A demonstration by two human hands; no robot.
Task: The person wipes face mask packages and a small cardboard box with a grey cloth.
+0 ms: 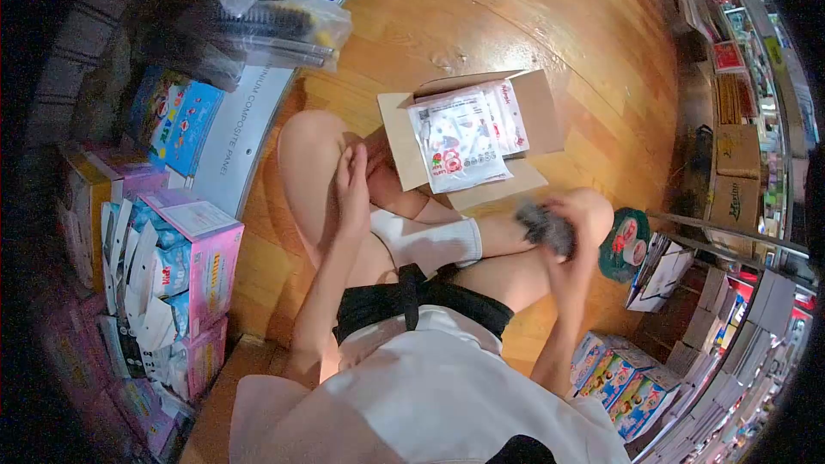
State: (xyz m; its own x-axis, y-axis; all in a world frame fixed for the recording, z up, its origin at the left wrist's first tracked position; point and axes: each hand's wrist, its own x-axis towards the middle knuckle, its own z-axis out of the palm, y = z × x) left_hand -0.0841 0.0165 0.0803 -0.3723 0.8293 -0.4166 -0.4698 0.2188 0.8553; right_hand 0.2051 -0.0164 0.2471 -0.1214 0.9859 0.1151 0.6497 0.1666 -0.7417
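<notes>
I sit cross-legged on a wooden floor. My left hand (352,185) rests flat on my left shin, fingers apart, holding nothing. My right hand (563,223) is raised near my right knee and closed on a small grey bundle (543,225), blurred, so what it is stays unclear. In front of my legs lies an open cardboard box (540,107) with clear plastic packets (464,137) stacked in it. A white sock (430,242) covers the foot between my knees.
Pink and blue product boxes (185,258) are stacked at my left. More boxed goods (623,378) and shelving (748,120) stand at my right. A green round item (626,245) lies by my right knee. Wrapped brushes (266,30) lie at the upper left.
</notes>
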